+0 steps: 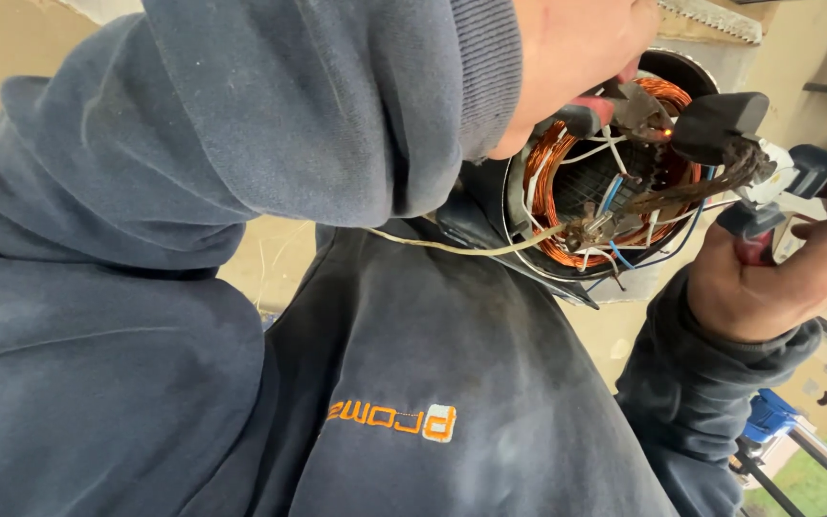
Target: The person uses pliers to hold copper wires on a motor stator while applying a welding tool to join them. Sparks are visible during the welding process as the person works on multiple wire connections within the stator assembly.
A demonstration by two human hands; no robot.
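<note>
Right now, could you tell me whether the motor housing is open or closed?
Open: the motor housing has no end cover, so copper windings and loose wires show inside.

My navy sweatshirt (413, 364) has orange-white chest lettering; motor winding (552, 158) copper-orange, wires (614, 191) blue and white, pliers (591, 113) red-handled.

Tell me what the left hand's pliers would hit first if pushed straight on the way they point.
Probably the copper winding inside the motor housing: the left hand aims the pliers into its tangle of wires. Depth is unclear.

Motor stator (552, 153) against dark blue sweatshirt (413, 364)
</note>
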